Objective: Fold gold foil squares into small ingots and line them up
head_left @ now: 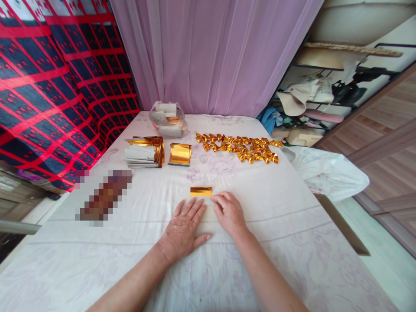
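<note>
A small folded strip of gold foil paper (200, 191) lies crosswise on the cloth in front of my hands. My left hand (183, 227) rests palm down just below it, fingers stretched out with the tips close to the strip's lower edge. My right hand (229, 212) is beside the strip's right end, its fingers curled and the thumb drawn in towards them. Whatever those fingertips may pinch is hidden. Farther off sits a short stack of gold foil sheets (180, 154), next to a bigger stack of foil paper (141, 157) with pale backs showing.
Several folded gold foil pieces (242, 144) spread across the back right. A clear bag of foil paper (167, 119) stands at the back, near the purple curtain (211, 56). A pixelated reddish object (105, 197) lies at left. A white plastic bag (328, 171) is beyond the right edge.
</note>
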### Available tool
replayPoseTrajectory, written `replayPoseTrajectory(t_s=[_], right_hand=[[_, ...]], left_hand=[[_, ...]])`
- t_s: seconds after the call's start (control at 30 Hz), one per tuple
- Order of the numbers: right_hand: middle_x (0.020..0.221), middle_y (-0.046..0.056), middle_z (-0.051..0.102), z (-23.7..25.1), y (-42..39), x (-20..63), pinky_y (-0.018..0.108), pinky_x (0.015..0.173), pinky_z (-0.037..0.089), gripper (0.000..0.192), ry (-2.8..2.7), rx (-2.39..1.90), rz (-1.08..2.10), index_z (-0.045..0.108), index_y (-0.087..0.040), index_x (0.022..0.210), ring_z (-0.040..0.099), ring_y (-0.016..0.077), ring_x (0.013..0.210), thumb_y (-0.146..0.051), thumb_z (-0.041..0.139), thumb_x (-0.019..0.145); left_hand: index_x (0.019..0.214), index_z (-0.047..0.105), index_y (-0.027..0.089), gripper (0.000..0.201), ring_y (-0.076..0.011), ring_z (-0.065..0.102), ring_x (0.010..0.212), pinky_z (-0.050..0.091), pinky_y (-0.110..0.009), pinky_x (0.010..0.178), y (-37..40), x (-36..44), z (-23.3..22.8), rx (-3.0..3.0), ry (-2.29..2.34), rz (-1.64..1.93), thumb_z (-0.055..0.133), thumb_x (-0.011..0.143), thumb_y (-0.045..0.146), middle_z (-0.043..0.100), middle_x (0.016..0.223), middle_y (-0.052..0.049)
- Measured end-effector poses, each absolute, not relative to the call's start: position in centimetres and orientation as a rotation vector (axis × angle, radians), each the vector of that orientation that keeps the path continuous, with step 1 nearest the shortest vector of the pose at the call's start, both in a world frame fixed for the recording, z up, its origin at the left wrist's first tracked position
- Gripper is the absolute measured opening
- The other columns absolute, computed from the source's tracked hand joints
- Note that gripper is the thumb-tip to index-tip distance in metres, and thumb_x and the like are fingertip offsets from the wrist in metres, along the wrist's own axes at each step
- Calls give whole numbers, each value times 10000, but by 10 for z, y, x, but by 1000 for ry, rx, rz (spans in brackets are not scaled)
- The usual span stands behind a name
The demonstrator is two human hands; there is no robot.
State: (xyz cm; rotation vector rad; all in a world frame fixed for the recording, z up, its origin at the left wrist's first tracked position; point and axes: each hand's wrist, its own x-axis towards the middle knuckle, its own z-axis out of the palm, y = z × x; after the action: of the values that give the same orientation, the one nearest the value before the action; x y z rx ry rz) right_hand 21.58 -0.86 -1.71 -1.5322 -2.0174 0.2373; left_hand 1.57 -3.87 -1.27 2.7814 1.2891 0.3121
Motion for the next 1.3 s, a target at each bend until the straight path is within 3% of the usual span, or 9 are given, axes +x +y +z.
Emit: replayPoseTrajectory(t_s=[0.43,0.73,1.3], right_hand=[[927,66,621,-8,-14,194,340,781,389,144,-1991,-1773,33,648,-214,918,539,229,903,-325,644,826],[946,49,634,-14,-11,208,322,827,408,96,-2045,-1651,139,649,-218,931,560,206,923,-231,612,844],[951,57,635,-13,-12,207,329,831,412,113,-2027,-1659,150,662,-221,940,556,214,926,-245,601,847]], left_hand=[[1443,353,103,750,-301,323,1404,219,-505,1138,-39,14,-17,2822,1262,434,410,906,623,398,1503,-152],[1426,389,143,709,-296,329,1402,223,-506,1145,-38,13,-23,2822,1250,524,429,902,618,406,1496,-156],[1384,473,164,685,-296,362,1384,246,-502,1134,-38,3,-13,2837,1344,415,401,903,645,421,1493,-128]])
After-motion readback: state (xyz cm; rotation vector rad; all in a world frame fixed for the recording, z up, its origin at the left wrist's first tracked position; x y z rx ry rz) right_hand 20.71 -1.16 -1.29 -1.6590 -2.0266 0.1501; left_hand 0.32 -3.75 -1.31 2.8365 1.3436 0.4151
